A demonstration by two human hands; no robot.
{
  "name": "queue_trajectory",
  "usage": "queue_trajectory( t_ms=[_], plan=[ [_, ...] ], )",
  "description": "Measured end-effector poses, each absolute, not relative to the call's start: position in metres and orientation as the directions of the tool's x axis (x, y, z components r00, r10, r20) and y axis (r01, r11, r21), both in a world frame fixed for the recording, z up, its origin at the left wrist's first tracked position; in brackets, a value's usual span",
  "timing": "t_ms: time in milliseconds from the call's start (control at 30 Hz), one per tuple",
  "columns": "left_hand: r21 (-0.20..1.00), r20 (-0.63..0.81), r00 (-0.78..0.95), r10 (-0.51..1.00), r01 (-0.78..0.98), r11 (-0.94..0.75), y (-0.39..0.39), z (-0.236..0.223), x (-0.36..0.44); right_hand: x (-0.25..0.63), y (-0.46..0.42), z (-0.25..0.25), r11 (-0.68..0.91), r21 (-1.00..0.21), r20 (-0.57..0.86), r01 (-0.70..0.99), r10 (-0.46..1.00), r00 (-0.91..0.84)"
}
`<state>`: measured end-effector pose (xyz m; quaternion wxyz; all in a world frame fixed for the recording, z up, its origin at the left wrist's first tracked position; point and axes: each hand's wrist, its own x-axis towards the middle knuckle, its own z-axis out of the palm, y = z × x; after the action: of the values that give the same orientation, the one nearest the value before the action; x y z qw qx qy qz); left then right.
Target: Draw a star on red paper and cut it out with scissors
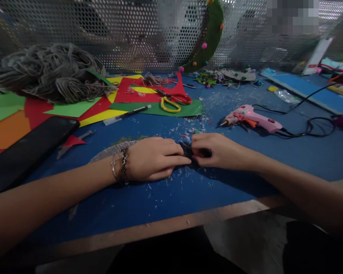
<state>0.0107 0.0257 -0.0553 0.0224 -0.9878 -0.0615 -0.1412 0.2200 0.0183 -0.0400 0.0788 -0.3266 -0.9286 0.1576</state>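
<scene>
My left hand (156, 158), with bracelets at the wrist, lies palm down with its fingers stretched out. Under it is a curved piece wrapped in grey yarn (114, 149), mostly covered by the hand and forearm. My right hand (211, 150) is curled close to the left fingertips, thumb and fingers pinched together; what it holds, if anything, is hidden. Small white scraps (198, 125) are scattered around both hands. Beyond the right hand, a pink glue gun (258, 118) rests on its side with a red light showing.
Scissors (171, 104) and a pen-like cutter (128, 115) lie on coloured sheets (157, 109). A grey yarn heap (54, 72) and a black phone (31, 152) are on the left. A perforated metal panel (131, 34) stands behind; the glue gun's cord (311, 127) runs right.
</scene>
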Motion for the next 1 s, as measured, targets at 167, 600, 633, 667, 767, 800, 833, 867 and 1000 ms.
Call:
queue_trajectory(
  t_ms=[167,600,633,667,767,800,833,867,1000],
  plan=[
    [-0.029,0.247,0.961,0.120,0.132,-0.991,0.0265,-0.0540,0.0107,0.2188,0.0176,-0.0401,0.723,-0.349,0.028,0.597,0.644,-0.764],
    [-0.016,0.264,0.954,0.144,0.154,-0.988,0.0240,-0.0537,0.0122,0.2186,0.0183,-0.0399,0.719,-0.355,0.021,0.598,0.646,-0.763],
    [-0.023,0.260,0.956,0.133,0.144,-0.989,0.0244,-0.0538,0.0122,0.2184,0.0183,-0.0398,0.716,-0.355,0.017,0.601,0.648,-0.762],
    [-0.024,0.262,0.956,0.133,0.144,-0.989,0.0247,-0.0539,0.0123,0.2183,0.0183,-0.0398,0.715,-0.354,0.015,0.603,0.649,-0.760],
    [-0.015,0.266,0.953,0.147,0.157,-0.988,0.0244,-0.0539,0.0124,0.2185,0.0182,-0.0398,0.716,-0.355,0.006,0.601,0.645,-0.764],
    [-0.013,0.269,0.951,0.150,0.159,-0.987,0.0238,-0.0536,0.0123,0.2188,0.0181,-0.0398,0.717,-0.354,0.003,0.600,0.642,-0.766],
    [-0.008,0.268,0.949,0.163,0.171,-0.985,0.0231,-0.0533,0.0121,0.2191,0.0180,-0.0398,0.719,-0.352,0.002,0.599,0.640,-0.768],
    [0.000,0.265,0.945,0.191,0.198,-0.980,0.0223,-0.0528,0.0118,0.2195,0.0180,-0.0397,0.722,-0.349,0.001,0.597,0.638,-0.770],
    [0.032,0.249,0.933,0.261,0.261,-0.965,0.0209,-0.0513,0.0107,0.2209,0.0177,-0.0399,0.730,-0.335,0.003,0.596,0.634,-0.774]
  ],
)
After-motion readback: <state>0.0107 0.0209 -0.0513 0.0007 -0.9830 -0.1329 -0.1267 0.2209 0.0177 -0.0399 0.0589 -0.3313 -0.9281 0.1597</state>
